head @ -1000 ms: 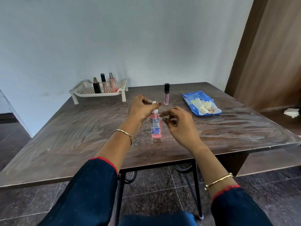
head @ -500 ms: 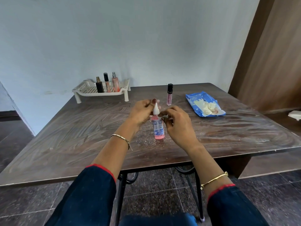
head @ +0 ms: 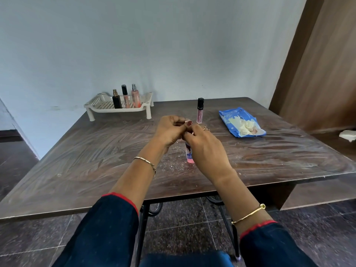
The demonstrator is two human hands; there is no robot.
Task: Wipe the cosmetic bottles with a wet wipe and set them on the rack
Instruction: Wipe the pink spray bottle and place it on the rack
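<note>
A small pink bottle [head: 189, 155] with a blue label stands on the wooden table [head: 86, 162], near the front middle. Only its lower part shows. My left hand [head: 170, 130] pinches its top from the left. My right hand [head: 205, 146] closes around its upper body from the right, and the two hands touch. No wipe shows in either hand. The white rack [head: 92, 105] stands at the far left with a black bottle [head: 116, 100], a slim pink tube [head: 125, 97] and a peach spray bottle [head: 135, 97] upright on it. A pink lip gloss tube [head: 200, 112] stands behind my hands.
An open blue wet wipe pack [head: 240, 122] lies at the far right of the table, with white wipes spilling out. White crumbs are scattered around the pink bottle. A brown wooden panel [head: 317, 74] rises on the right, with a white scrap [head: 347, 134] on a lower ledge.
My right hand has moved in over the pink bottle and now covers its white cap and upper body. My left hand stays at the top. The bottle still stands in the same spot.
</note>
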